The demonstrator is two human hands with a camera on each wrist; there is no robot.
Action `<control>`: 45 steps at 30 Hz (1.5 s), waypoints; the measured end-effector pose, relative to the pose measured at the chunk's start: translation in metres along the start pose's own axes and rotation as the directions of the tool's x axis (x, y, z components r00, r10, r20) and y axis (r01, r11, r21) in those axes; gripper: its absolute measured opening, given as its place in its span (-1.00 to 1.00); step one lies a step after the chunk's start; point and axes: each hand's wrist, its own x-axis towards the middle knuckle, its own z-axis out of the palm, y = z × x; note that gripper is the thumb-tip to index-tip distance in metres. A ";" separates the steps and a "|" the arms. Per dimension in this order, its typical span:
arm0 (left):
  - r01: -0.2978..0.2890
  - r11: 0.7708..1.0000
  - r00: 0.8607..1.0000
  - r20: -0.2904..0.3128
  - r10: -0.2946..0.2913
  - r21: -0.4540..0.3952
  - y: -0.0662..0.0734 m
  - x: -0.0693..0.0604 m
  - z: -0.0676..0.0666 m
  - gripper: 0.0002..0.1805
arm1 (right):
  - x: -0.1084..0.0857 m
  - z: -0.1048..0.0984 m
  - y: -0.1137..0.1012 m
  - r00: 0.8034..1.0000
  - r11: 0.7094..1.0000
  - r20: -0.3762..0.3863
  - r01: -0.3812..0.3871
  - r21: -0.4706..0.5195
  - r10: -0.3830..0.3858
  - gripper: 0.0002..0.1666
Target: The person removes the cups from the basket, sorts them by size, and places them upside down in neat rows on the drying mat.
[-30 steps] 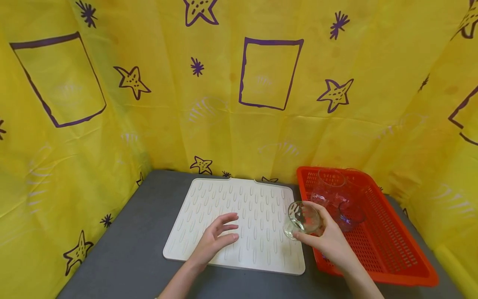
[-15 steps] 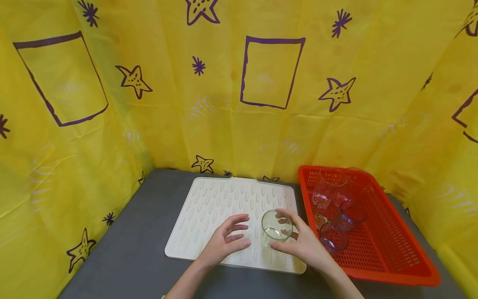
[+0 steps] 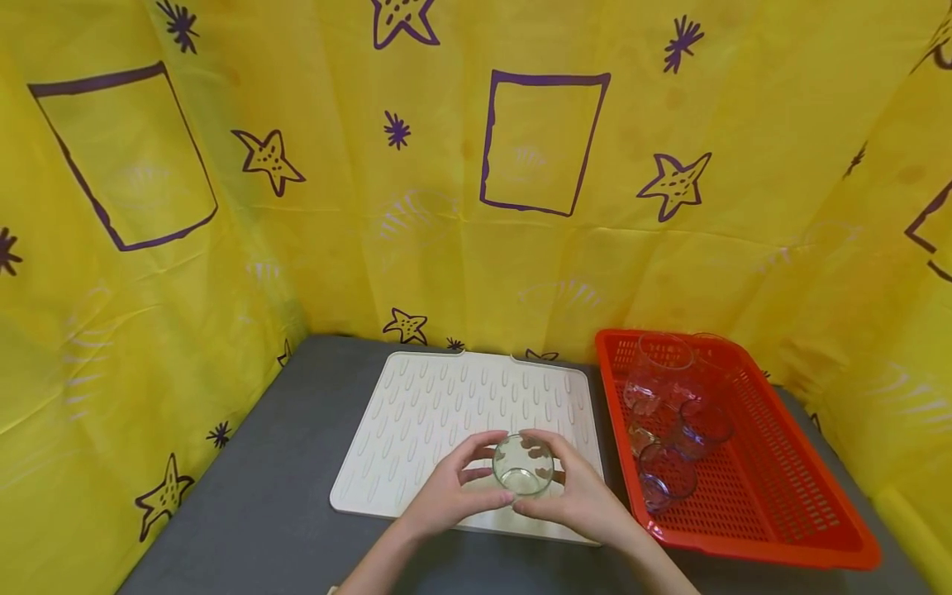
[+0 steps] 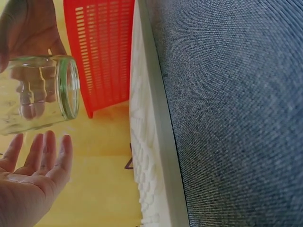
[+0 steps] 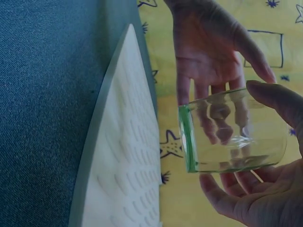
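Right of the white mat [image 3: 416,426]: remotely, I see a red basket [image 3: 788,541] of glasses [image 3: 668,475].
Right hand [image 3: 580,496]: gripping one glass [image 3: 524,479].
Left hand [image 3: 454,492]: fingers loosely extended beside it.
Glass: moved inward, above the mat's near side, seemingly within both hands' reach.

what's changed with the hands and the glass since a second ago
The right hand has carried the glass left, away from the red basket and further over the white mat, keeping its grip. The left hand has shifted right, close to the glass's other side; whether it touches is unclear. Nothing was let go. The mat, basket and other glasses stayed put.
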 end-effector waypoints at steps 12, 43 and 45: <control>0.011 1.000 1.000 0.000 -0.011 -0.015 -0.002 -0.002 0.001 -0.28 | 0.000 0.006 -0.001 1.000 1.000 0.004 0.005 0.004 -0.005 -0.08; 0.044 0.903 0.998 -0.031 -0.063 -0.427 -0.004 -0.006 0.001 -0.34 | 0.001 0.008 0.001 0.998 0.999 -0.065 0.021 -0.034 -0.023 -0.10; 0.012 0.924 0.999 -0.028 -0.025 -0.381 -0.005 -0.006 -0.002 -0.33 | 0.000 0.006 0.001 0.997 0.996 -0.068 0.042 -0.079 -0.048 -0.10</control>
